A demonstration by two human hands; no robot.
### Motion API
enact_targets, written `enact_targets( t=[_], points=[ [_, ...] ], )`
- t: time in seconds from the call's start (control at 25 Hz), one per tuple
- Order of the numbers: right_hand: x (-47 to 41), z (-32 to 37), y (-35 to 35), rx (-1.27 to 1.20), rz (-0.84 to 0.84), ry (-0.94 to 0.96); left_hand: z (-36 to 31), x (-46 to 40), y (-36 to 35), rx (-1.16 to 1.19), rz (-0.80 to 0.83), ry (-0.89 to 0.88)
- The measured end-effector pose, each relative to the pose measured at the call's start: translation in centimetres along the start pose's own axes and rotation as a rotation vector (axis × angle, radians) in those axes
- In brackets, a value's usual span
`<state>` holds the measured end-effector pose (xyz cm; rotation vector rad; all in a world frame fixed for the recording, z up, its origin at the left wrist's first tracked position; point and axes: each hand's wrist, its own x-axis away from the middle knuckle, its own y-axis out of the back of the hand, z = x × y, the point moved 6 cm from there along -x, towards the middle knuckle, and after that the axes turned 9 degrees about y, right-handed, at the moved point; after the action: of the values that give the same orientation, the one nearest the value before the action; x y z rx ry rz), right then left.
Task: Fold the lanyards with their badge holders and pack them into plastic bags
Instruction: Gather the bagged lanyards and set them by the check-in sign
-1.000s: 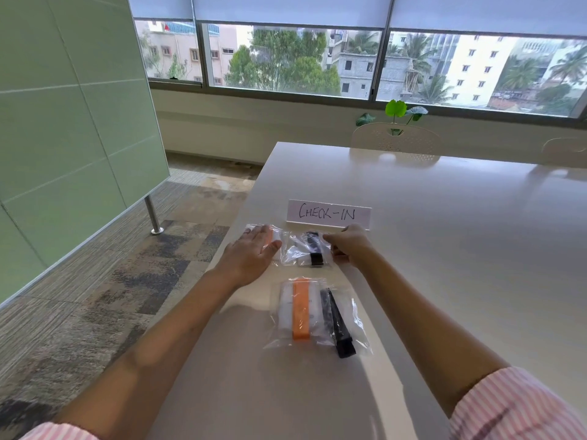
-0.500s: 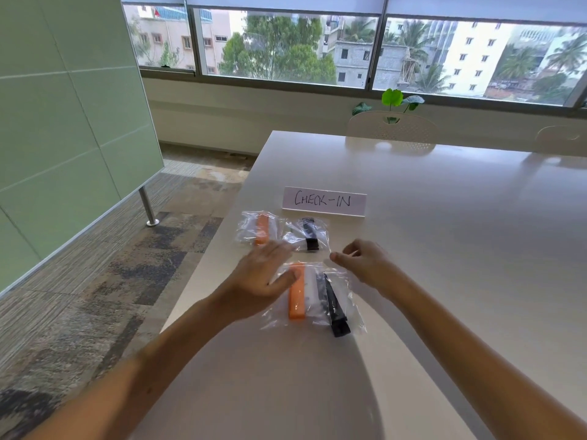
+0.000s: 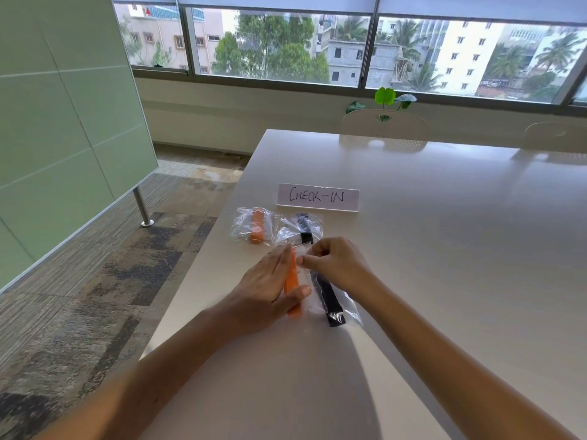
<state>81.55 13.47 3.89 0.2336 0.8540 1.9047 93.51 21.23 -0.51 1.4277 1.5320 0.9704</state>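
Near the table's left edge lie two near plastic bags, one with a folded orange lanyard (image 3: 292, 281) and one with a black lanyard (image 3: 330, 300). My left hand (image 3: 270, 284) rests flat on the orange bag, thumb against its right side. My right hand (image 3: 336, 265) pinches the top edge of the black lanyard's bag between thumb and finger. Farther back lie two more packed bags, an orange one (image 3: 255, 230) and a black one (image 3: 303, 230), untouched.
A white CHECK-IN sign (image 3: 318, 197) stands just behind the far bags. The white table (image 3: 444, 249) ends close to the left of the bags, with carpet floor below. Two white chairs (image 3: 384, 125) stand at the far side under the window.
Both hands have drawn back from the far bags to the near pair. The left hand has settled on the orange bag and the right has closed on the black bag's top edge.
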Motion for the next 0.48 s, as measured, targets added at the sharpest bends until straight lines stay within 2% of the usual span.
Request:
enact_targets(
  t=[0.12,0.28,0.36,0.48],
  points=[
    [0.8,-0.3,-0.9,-0.195,0.092,-0.095,0.0,0.1,0.0,-0.001,-0.026,-0.009],
    [0.8,-1.3,-0.8,-0.367,0.099,-0.207,0.0,0.0,0.1,0.029,-0.037,0.001],
    [0.4,-1.8,0.7,-0.488,0.057,-0.255,0.1,0.0,0.4,0.085,-0.058,0.018],
    [-0.9,-3.4,4.7,-0.601,-0.106,-0.293,0.0,-0.6,0.4,0.076,-0.071,0.028]
  ],
)
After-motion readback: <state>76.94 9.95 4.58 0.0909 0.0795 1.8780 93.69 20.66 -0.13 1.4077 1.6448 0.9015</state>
